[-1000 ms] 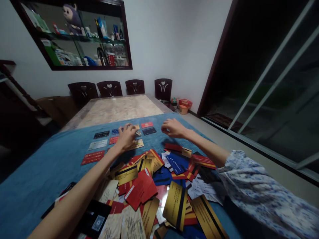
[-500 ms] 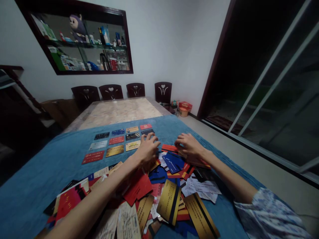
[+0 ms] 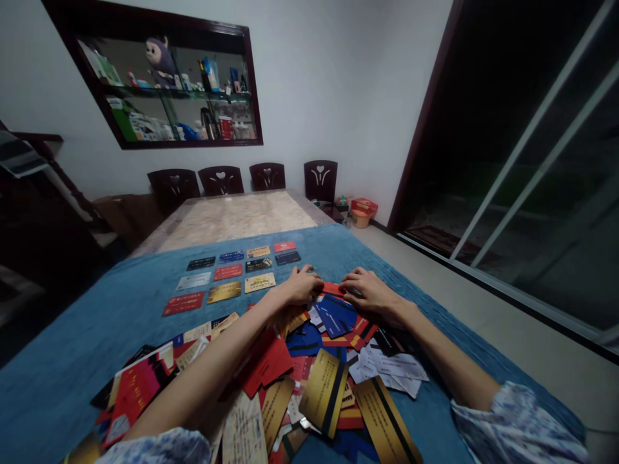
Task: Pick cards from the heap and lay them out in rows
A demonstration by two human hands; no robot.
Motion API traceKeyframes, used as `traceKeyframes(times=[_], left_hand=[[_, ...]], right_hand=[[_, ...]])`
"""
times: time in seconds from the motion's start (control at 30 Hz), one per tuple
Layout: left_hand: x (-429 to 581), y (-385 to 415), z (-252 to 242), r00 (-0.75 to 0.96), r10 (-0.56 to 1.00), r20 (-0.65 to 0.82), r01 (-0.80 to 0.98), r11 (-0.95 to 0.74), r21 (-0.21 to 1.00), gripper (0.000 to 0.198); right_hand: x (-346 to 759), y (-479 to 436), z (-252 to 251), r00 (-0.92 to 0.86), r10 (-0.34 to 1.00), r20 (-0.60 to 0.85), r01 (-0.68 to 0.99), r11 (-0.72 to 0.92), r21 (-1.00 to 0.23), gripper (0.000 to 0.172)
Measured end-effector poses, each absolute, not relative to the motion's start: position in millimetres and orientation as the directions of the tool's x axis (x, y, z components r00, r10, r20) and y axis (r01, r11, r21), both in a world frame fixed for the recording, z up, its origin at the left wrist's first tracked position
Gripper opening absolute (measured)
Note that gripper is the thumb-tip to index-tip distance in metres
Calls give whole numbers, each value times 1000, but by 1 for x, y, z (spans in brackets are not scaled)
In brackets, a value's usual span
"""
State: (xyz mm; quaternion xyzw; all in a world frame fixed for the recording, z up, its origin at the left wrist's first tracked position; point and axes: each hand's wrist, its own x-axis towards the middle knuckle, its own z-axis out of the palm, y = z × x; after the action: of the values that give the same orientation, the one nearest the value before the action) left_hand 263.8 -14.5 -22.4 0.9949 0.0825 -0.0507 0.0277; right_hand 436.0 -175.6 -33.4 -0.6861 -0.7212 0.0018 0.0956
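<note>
A loose heap of bank-style cards in red, gold, blue and white covers the near part of a blue cloth. At the far edge of this heap, my left hand has its bent fingers apart, with the tips by the left end of a red-orange card. Across from it my right hand rests with fingers spread over that card's right end. A blue card lies just below both hands. Gold cards are nearer to me. My fingers partly hide the cards under them.
Left of the hands, cards lie face up in rows, among them a red card and a gold card. Bare marble tabletop shows beyond the cloth. Dark chairs stand at the far end, and a sliding glass door is at right.
My left hand has shifted right and slightly lower, towards the red-orange card. My right hand has settled lower, its fingers flatter over the cards. The view has turned slightly left.
</note>
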Motion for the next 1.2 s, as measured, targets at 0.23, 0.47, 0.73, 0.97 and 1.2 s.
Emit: traceKeyframes(times=[0.23, 0.47, 0.73, 0.97, 1.2], left_hand=[[265, -10, -26, 991, 123, -61, 126, -991, 54, 25], [266, -5, -30, 997, 75, 16, 74, -996, 50, 21], [265, -4, -26, 995, 91, 33, 89, -994, 59, 22], [270, -4, -26, 980, 151, 130, 134, -982, 136, 28], [280, -5, -30, 907, 303, 292, 218, -932, 289, 25]], right_hand=[[439, -173, -37, -49, 988, 150, 984, 73, -163, 29], [442, -175, -41, -51, 982, 180, 973, 90, -213, 33], [444, -171, -45, -54, 961, 270, 976, 107, -188, 31], [442, -165, -55, 71, 917, 393, 986, -6, -165, 26], [438, -163, -52, 179, 896, 406, 957, -63, -283, 25]])
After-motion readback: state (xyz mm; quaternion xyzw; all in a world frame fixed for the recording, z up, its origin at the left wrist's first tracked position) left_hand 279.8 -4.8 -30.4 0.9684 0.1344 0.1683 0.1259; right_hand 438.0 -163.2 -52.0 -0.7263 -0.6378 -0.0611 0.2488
